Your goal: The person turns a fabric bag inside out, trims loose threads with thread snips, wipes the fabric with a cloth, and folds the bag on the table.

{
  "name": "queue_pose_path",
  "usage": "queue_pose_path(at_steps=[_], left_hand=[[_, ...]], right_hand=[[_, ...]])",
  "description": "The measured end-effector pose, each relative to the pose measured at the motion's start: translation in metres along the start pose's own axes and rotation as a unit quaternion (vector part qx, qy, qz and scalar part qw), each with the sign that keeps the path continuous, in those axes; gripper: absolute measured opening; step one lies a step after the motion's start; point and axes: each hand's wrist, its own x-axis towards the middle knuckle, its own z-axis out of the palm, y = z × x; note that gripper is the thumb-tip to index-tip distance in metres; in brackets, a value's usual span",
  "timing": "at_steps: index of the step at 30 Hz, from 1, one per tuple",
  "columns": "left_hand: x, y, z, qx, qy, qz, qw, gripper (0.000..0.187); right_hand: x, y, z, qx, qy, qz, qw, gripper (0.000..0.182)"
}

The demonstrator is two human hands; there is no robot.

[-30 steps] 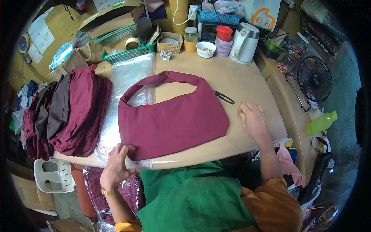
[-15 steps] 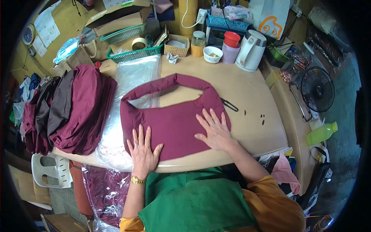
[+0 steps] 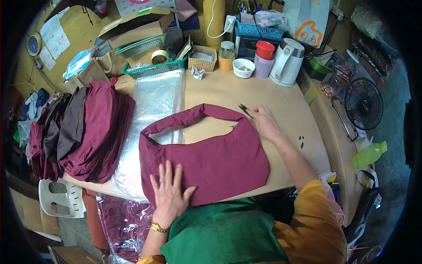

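A maroon shoulder bag (image 3: 211, 169) lies flat on a tan table (image 3: 281, 94), its curved strap pointing away from the person and its body close to the near edge, by the green apron (image 3: 220, 233). The left hand (image 3: 170, 202) is open, palm down with fingers spread, resting on the bag's lower left part and gripping nothing. The right hand (image 3: 264, 125) is beyond the bag's upper right side, its fingers closed around small black scissors (image 3: 243, 108) whose tips point away and to the left. The bag looks fully made up: body, strap and a small zipper pull (image 3: 232, 127) are in place, and its front appears mostly smooth. No loose thread can be made out, so whether any trimming is left cannot be told. The bag is not inside plastic; it overlaps part of the clear plastic sheets (image 3: 156, 94) on its left. Past these, a pile of maroon and dark cloth (image 3: 99, 132) closes off that side. At the back stand a green basket (image 3: 154, 70), a white bowl (image 3: 242, 73) and a kettle (image 3: 285, 66). The widest open room is right of and beyond the bag, with only a few small dark marks (image 3: 301, 141) near the right edge.
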Motion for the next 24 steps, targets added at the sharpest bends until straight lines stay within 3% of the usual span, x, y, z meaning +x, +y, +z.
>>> queue_pose_path(at_steps=[1,3,5,7,9,11,12,14,16,18,19,21,24], left_hand=[[0.003,0.011,-0.005,-0.005,0.004,0.027,1.0,0.078],[0.01,0.024,0.0,-0.022,0.013,0.056,0.998,0.077],[0.019,0.023,0.002,-0.021,0.01,0.049,0.999,0.075],[0.033,0.013,0.002,-0.022,0.053,0.045,0.997,0.075],[0.037,-0.009,0.013,-0.013,-0.007,0.033,0.999,0.073],[0.04,-0.03,0.001,-0.092,0.0,0.077,0.993,0.064],[0.046,-0.039,-0.012,-0.118,0.083,0.068,0.987,0.06],[0.063,-0.051,-0.04,-0.126,0.219,0.017,0.967,0.056],[0.09,-0.058,-0.056,0.0,0.314,0.016,0.949,0.051],[0.127,-0.085,-0.037,-0.008,0.271,0.02,0.962,0.042],[0.14,-0.097,-0.028,-0.018,0.223,0.022,0.975,0.033],[0.148,-0.106,-0.025,-0.064,0.231,0.026,0.97,0.024],[0.13,-0.12,-0.026,-0.102,0.242,0.021,0.965,0.016]], right_hand=[[0.006,-0.012,-0.006,0.0,-0.001,-0.002,1.0,0.037],[0.021,-0.044,-0.021,0.013,0.096,-0.023,0.995,0.041],[0.007,-0.099,-0.033,0.04,0.096,-0.057,0.993,0.046],[-0.026,-0.149,-0.037,0.008,0.036,-0.165,0.986,0.054],[-0.06,-0.162,-0.019,-0.024,-0.066,-0.193,0.979,0.055],[-0.066,-0.126,-0.009,0.011,-0.094,-0.2,0.975,0.054],[-0.064,-0.11,-0.01,0.044,-0.127,-0.206,0.969,0.052],[-0.041,-0.108,-0.036,0.144,0.0,-0.109,0.984,0.038],[-0.013,-0.104,-0.045,0.162,0.046,-0.055,0.984,0.034],[0.017,-0.103,-0.037,-0.004,0.193,-0.043,0.98,0.025],[0.021,-0.089,-0.026,-0.005,0.199,-0.046,0.979,0.025],[0.033,-0.068,-0.015,-0.034,-0.002,-0.04,0.999,0.02],[0.017,-0.057,-0.027,-0.025,0.053,-0.064,0.996,0.019]])
